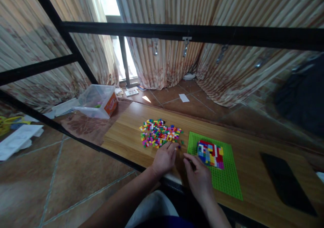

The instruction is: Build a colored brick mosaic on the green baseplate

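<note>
A loose pile of small coloured building bricks [159,133] lies on the wooden tabletop. My left hand [163,160] is at the pile's near edge, its fingers stretched out over the closest bricks; no held brick shows. To its right, my right hand [199,177] is curled with thumb and forefinger close together beside the green baseplate [230,177]. Whatever those fingertips may hold is too small to make out. A multicoloured block of joined bricks [210,154] sits on the baseplate, just beyond my right hand.
A dark flat panel [287,182] lies at the table's right end. On the floor to the left stands a clear plastic bin [97,101] with an orange label. A black metal bar [162,31] crosses in front of the curtains [162,62].
</note>
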The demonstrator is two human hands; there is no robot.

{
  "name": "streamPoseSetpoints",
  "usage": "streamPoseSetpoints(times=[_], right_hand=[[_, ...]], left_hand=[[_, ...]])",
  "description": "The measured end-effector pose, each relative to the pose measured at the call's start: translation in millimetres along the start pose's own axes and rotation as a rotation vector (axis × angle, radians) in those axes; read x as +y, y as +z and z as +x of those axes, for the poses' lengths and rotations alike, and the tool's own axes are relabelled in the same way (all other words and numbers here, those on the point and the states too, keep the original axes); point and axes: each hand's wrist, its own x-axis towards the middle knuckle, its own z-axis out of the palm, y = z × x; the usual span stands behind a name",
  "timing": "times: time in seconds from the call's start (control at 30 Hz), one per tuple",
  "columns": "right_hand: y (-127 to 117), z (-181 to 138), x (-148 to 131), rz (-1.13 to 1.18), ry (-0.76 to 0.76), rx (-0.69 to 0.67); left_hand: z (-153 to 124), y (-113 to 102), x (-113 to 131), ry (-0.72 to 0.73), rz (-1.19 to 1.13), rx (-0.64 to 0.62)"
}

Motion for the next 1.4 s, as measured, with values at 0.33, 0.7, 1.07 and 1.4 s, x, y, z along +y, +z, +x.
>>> streamPoseSetpoints(times=[0.33, 0.7, 1.07, 1.4], right_hand=[[12.1, 4.9, -11.1, 0.231, 0.114, -0.044], [10.5, -11.8, -6.7, 0.157, 0.205, 0.074], [-61.6, -29.9, 27.4, -0.012, 0.334, 0.251], [-92.7, -4.0, 50.5, 0.211, 0.433, 0.531]], left_hand=[[-19.6, -3.3, 18.8, -0.201, -0.545, 0.140], [-24.3, 6.9, 27.3, -0.319, -0.410, 0.139], [-8.0, -5.8, 2.8, -0.098, -0.043, 0.124], [-20.9, -14.0, 6.8, 0.163, 0.111, 0.021]])
